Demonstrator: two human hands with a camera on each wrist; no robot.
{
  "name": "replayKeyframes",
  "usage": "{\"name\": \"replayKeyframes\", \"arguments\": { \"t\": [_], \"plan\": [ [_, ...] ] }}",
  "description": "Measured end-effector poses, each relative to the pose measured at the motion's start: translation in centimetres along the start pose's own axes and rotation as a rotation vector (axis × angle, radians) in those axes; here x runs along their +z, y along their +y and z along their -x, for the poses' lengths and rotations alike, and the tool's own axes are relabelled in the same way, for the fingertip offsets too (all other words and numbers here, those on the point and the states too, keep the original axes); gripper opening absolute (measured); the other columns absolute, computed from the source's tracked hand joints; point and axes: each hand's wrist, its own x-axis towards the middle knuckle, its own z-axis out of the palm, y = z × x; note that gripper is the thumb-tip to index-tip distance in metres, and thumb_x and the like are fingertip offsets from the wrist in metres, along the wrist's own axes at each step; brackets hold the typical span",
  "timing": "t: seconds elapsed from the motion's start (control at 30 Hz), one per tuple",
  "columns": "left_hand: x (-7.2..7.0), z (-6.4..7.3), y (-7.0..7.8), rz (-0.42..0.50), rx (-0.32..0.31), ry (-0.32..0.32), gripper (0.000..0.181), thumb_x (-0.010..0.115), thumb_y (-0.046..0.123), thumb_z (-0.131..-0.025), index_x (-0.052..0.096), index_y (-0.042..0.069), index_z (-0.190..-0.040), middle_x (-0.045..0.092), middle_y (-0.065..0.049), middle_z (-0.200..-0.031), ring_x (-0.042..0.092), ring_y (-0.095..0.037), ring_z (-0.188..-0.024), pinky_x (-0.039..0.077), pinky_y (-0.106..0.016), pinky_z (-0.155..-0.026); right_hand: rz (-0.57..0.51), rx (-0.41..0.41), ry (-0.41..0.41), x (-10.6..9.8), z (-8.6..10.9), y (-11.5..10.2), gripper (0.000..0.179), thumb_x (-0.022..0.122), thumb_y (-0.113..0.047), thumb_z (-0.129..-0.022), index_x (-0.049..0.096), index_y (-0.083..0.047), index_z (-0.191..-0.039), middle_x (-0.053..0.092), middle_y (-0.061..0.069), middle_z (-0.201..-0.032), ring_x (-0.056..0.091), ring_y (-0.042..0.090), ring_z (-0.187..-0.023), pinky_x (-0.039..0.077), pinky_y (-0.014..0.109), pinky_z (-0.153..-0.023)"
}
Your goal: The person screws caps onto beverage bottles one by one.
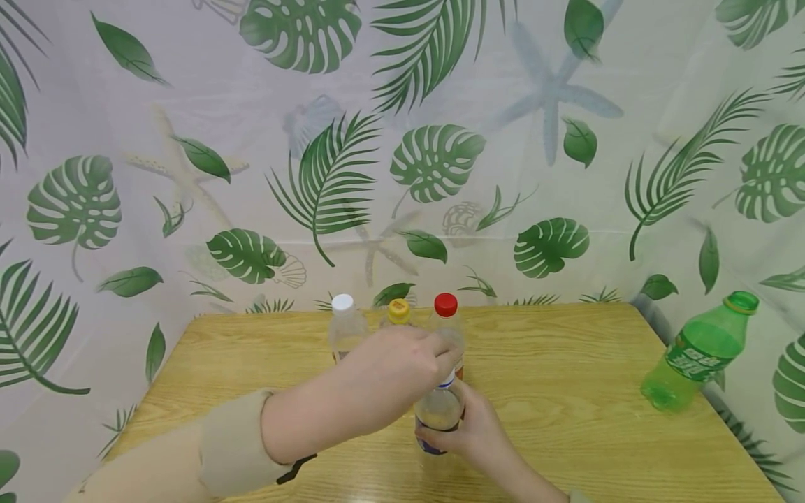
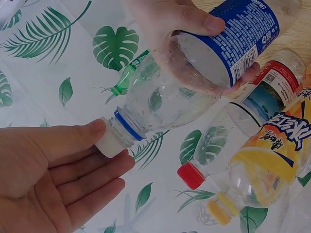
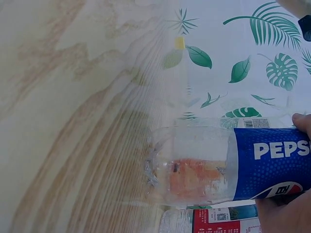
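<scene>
A clear Pepsi bottle point(image 1: 438, 411) with a blue label point(image 3: 272, 162) stands upright near the middle of the table. My right hand point(image 1: 481, 433) grips it round the label. At its top, my left hand point(image 1: 396, 367) pinches the white cap point(image 2: 111, 142) between thumb and fingers. A blue ring point(image 2: 128, 125) circles the neck just below the cap. Whether the cap is loose, I cannot tell. Behind my left hand stand a red-capped bottle point(image 1: 446, 318), a yellow-capped bottle point(image 1: 399, 312) and a white-capped bottle point(image 1: 344, 323), all partly hidden in the head view.
On the wooden table's point(image 1: 553, 391) right edge is a green bottle point(image 1: 698, 356), which looks tilted in the head view. A leaf-patterned sheet point(image 1: 440, 230) hangs behind the table and along its sides.
</scene>
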Motion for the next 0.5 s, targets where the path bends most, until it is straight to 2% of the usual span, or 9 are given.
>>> {"name": "replayKeyframes", "arguments": {
  "t": [0.17, 0.3, 0.4, 0.5],
  "plan": [
    [0.2, -0.1, -0.2, 0.011, 0.013, 0.004, 0.031, 0.086, 0.000, -0.085, 0.078, 0.016, -0.110, 0.075, 0.006, -0.118, 0.072, -0.008, -0.092, 0.060, -0.019, -0.075, 0.008, -0.002, 0.005, 0.0, 0.0, -0.1, 0.068, 0.092, -0.013, -0.082, 0.060, -0.004, -0.141, 0.070, 0.018, -0.131, 0.070, 0.030, -0.116, 0.060, 0.033, -0.091],
    [0.6, -0.4, -0.7, 0.063, 0.015, -0.037, 0.027, 0.085, 0.005, -0.089, 0.079, 0.016, -0.114, 0.076, 0.006, -0.120, 0.074, -0.008, -0.095, 0.061, -0.019, -0.076, 0.007, 0.023, 0.013, 0.0, -0.1, -0.2, 0.068, 0.093, -0.013, -0.081, 0.061, -0.005, -0.140, 0.071, 0.017, -0.131, 0.070, 0.030, -0.116, 0.059, 0.038, -0.094],
    [0.8, -0.5, -1.0, 0.112, 0.017, -0.058, 0.023, 0.084, 0.007, -0.091, 0.078, 0.016, -0.111, 0.075, 0.007, -0.116, 0.073, -0.006, -0.090, 0.060, -0.018, -0.074, 0.008, 0.032, 0.019, 0.1, -0.1, -0.3, 0.067, 0.093, -0.013, -0.081, 0.061, -0.004, -0.139, 0.072, 0.017, -0.130, 0.070, 0.030, -0.116, 0.059, 0.040, -0.095],
    [0.9, -0.5, -1.1, 0.131, 0.026, -0.052, 0.020, 0.083, 0.006, -0.091, 0.077, 0.016, -0.108, 0.074, 0.007, -0.113, 0.071, -0.006, -0.086, 0.059, -0.017, -0.071, 0.014, 0.029, 0.025, 0.1, -0.1, -0.3, 0.067, 0.093, -0.013, -0.080, 0.062, -0.004, -0.139, 0.072, 0.017, -0.130, 0.070, 0.030, -0.115, 0.058, 0.039, -0.095]
  ]
}}
